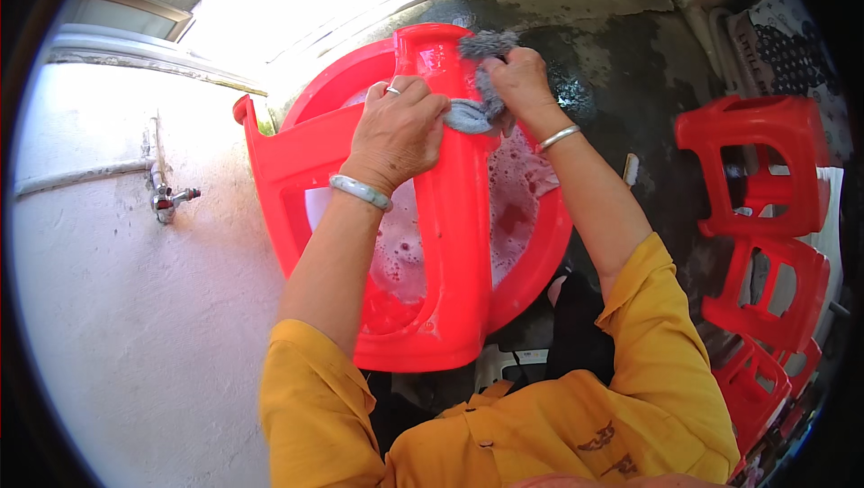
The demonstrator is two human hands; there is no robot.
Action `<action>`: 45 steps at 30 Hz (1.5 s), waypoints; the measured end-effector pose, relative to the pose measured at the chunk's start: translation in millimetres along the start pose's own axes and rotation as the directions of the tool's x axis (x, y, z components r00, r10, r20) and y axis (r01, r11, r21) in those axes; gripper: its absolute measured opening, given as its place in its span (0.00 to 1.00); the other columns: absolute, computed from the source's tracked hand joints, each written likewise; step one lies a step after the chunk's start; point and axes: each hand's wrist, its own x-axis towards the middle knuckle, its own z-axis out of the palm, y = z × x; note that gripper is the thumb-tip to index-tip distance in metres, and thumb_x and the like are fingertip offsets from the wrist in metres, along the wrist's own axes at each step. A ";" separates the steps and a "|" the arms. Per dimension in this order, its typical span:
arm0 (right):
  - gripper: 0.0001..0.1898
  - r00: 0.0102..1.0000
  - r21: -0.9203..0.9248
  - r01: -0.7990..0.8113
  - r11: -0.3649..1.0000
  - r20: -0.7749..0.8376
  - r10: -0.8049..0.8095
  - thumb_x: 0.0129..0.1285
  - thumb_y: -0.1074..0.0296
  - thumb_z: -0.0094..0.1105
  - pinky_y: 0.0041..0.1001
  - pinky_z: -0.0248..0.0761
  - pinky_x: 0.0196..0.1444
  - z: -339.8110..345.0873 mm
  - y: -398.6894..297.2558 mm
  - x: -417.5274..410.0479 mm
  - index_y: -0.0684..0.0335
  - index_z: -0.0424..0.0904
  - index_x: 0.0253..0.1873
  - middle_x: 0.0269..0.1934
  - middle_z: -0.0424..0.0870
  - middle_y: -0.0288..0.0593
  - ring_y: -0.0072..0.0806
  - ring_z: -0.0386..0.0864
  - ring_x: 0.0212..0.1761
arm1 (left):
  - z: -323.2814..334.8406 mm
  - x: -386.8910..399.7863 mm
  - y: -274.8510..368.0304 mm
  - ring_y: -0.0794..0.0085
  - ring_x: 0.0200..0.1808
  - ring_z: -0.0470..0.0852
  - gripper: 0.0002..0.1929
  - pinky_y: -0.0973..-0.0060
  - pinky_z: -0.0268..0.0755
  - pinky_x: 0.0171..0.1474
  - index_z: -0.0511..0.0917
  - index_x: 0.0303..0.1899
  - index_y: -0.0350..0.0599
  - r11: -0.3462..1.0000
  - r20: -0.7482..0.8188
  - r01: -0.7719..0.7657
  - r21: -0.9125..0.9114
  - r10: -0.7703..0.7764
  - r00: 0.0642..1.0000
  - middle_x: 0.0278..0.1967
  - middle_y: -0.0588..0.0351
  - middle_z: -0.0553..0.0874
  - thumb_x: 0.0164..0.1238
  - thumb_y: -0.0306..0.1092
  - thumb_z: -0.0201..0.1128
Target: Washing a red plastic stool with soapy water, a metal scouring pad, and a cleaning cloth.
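A red plastic stool lies tipped across the rim of a round red basin. Foamy water fills the basin, and some wet fabric shows at its right side. Above the stool, a grey, partly fluffy cloth stretches between my two fists. My left hand, with a ring and a pale bangle, grips one end over the stool's frame. Higher and to the right, my right hand clutches the fluffy part, with a tuft sticking out past the fingers. A silver bangle circles that wrist.
Several red plastic stools stand along the right side. A small brush lies on the wet concrete floor. On the left, a metal tap juts from the white wall.
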 end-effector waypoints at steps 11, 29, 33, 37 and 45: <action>0.10 0.900 0.709 -0.078 0.701 -0.253 0.356 0.59 0.72 0.62 0.24 0.71 0.42 -72.9 -44.9 -83.8 0.66 0.84 0.44 0.37 0.85 0.33 0.20 0.78 0.36 | 6.1 -8.2 15.7 0.65 0.48 0.77 0.12 0.62 0.65 0.51 0.82 0.42 0.51 1.000 -0.041 0.005 -0.001 -0.005 0.999 0.36 0.58 0.80 0.54 0.29 0.60; 0.16 0.935 0.967 -0.255 0.001 0.246 0.257 0.60 0.66 0.64 0.27 0.74 0.43 -109.8 -54.7 -179.5 0.65 0.80 0.51 0.40 0.83 0.39 0.25 0.80 0.38 | -9.8 -139.1 160.2 0.57 0.48 0.77 0.06 0.46 0.51 0.68 0.86 0.29 0.51 0.933 0.355 0.207 0.295 -0.308 0.883 0.31 0.51 0.82 0.52 0.32 0.62; 0.14 0.950 0.965 -0.259 0.037 0.248 0.188 0.60 0.69 0.64 0.26 0.75 0.43 -116.3 -56.8 -187.2 0.66 0.79 0.49 0.40 0.83 0.39 0.24 0.81 0.38 | -12.7 -178.7 178.5 0.57 0.48 0.77 0.06 0.48 0.52 0.68 0.86 0.29 0.51 0.906 0.343 0.255 0.339 -0.371 0.863 0.31 0.51 0.82 0.51 0.32 0.62; 0.13 0.987 0.864 -0.157 0.478 0.146 0.061 0.57 0.66 0.63 0.28 0.75 0.38 -113.0 -52.6 -190.5 0.69 0.83 0.43 0.33 0.85 0.41 0.25 0.82 0.32 | -11.4 -211.3 193.5 0.57 0.45 0.78 0.05 0.55 0.59 0.60 0.85 0.28 0.50 0.895 0.229 0.324 0.305 -0.399 0.888 0.31 0.52 0.82 0.50 0.32 0.62; 0.16 0.992 0.746 -0.045 0.664 0.112 -0.058 0.55 0.61 0.64 0.29 0.76 0.38 -115.9 -46.6 -198.5 0.69 0.84 0.42 0.32 0.87 0.47 0.29 0.85 0.33 | -2.2 -223.2 209.6 0.57 0.42 0.79 0.05 0.57 0.64 0.48 0.82 0.31 0.48 0.811 0.136 0.508 0.290 -0.560 0.817 0.31 0.52 0.82 0.51 0.32 0.61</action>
